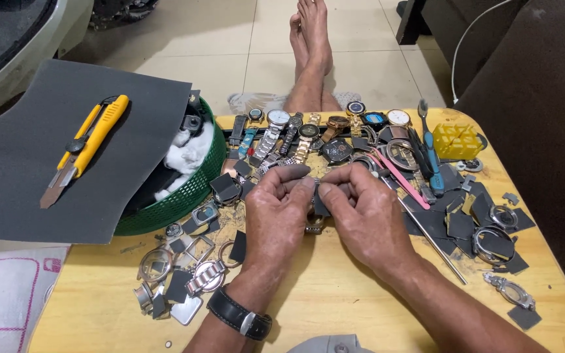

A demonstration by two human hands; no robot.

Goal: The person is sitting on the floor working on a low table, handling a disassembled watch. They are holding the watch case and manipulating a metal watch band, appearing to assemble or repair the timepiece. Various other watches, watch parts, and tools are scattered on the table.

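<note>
- Tiled floor behind; low round yellow wooden counter (pixel 335 294) cluttered w/ watch parts. Person's bare feet (pixel 310 39) stretch out at 12 o'clock beyond it.
- Left hand (pixel 276 212) w/ black strap wristwatch (pixel 240 315) on the wrist, fingers curled & pressed together, pinching a small dark grey sandpaper scrap (pixel 320 204) at counter centre.
- Right hand (pixel 361 209) meets it fingertip to fingertip, also pinched on the scrap; a small metal watch piece (pixel 314 226) shows just under both hands, can't tell exactly who grips it.
- Row of metal-band wristwatches (pixel 308 131) at 12 o'clock of the hands.
- Green plastic mesh basket (pixel 188 193) at 10 o'clock, partly under a big dark grey sandpaper sheet (pixel 67 196); yellow utility knife (pixel 86 147) lies on the sheet.
- Pink tweezers (pixel 400 180), blue-handled brush (pixel 429 147), yellow plastic block (pixel 458 140) at 2 o'clock.
- Loose silver watch cases (pixel 492 238) & sandpaper squares at 3-4 o'clock; more cases + bracelet bits (pixel 205 276) at 8 o'clock.
</note>
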